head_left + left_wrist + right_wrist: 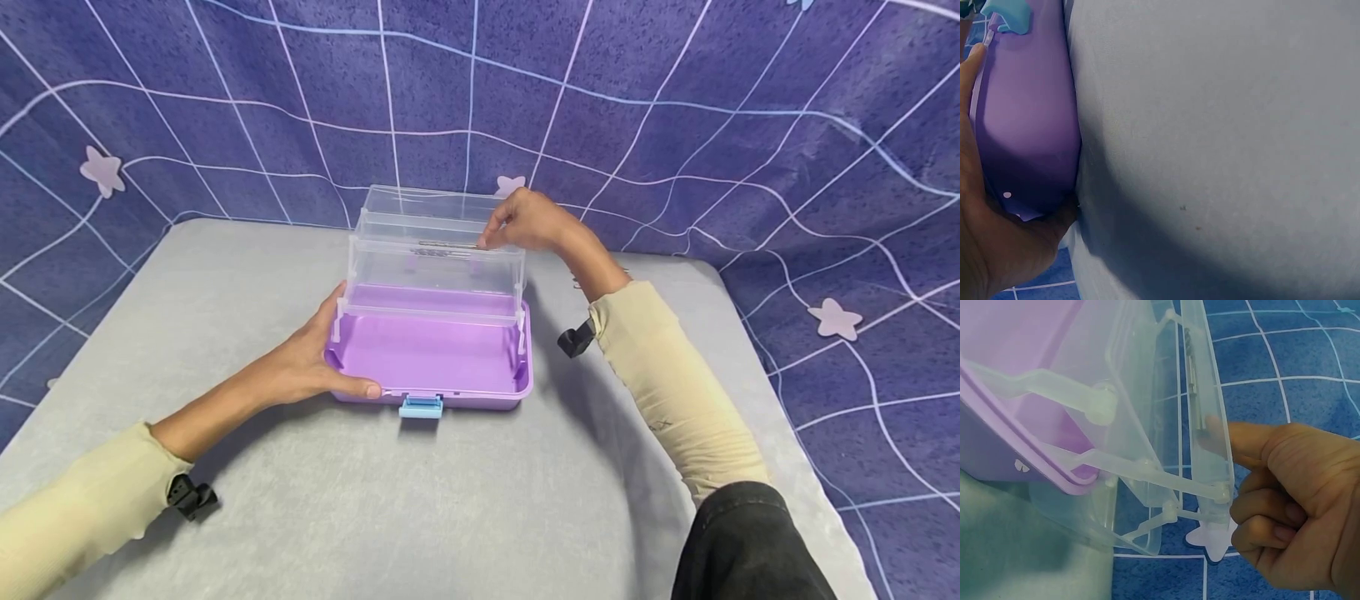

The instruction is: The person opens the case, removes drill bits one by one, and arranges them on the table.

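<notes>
A purple storage box [431,354] with fold-out clear trays [435,275] stands unfolded on the grey-covered table. Its left end is in the grip of my left hand [303,358], thumb along the front rim and fingers around the side; the left wrist view shows the purple wall [1029,106] against the palm. My right hand [528,221] reaches into the upper tray from the right. Thumb and index finger pinch the end of a thin metal drill bit [1192,384]. Several similar slim metal bits [438,253] lie beside it in that tray. The other right fingers are curled.
A light blue latch [422,407] hangs open at the box's front. Behind the trays rises the clear lid [420,200]. White hinge arms [1166,481] link the trays to the base. A purple gridded cloth [480,92] with stars hangs behind the table [480,517].
</notes>
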### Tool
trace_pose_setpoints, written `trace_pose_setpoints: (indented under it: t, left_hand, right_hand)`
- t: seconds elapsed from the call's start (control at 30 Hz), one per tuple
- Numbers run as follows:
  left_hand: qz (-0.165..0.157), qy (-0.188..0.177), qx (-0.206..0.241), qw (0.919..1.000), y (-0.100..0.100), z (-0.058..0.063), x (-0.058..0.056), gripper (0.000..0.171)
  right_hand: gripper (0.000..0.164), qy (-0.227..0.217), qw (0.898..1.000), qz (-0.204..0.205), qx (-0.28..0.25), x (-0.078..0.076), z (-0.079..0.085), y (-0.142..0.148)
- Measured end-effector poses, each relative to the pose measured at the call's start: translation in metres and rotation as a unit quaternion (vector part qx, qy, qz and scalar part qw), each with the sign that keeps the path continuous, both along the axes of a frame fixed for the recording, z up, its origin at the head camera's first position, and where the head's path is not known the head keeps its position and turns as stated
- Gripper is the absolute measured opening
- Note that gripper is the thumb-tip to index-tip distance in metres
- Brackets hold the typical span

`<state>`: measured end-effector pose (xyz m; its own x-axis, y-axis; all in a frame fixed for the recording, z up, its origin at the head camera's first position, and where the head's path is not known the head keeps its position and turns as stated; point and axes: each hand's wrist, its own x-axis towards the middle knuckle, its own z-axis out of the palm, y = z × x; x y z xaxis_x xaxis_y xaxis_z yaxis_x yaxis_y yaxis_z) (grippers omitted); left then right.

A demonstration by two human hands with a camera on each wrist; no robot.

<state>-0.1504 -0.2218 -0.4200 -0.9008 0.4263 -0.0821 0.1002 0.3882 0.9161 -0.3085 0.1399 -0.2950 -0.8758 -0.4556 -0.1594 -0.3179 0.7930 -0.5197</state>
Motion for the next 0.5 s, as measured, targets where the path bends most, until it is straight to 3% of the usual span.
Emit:
trace_pose_setpoints:
  t: [0.33,0.5]
  left_hand:
    - [0.001,0.002,0.0,1.0,-0.0004,0.0003,0.0006,0.157]
    - [0.001,0.006,-0.002,1.0,-0.0002,0.0,0.0005,0.157]
  right_hand:
    - [0.019,0.092,0.995,0.031,0.028,0.0032,-0.005,-0.0042]
    - [0.018,0.117,0.991,0.045,0.04,0.0063,-0.006,-0.0029]
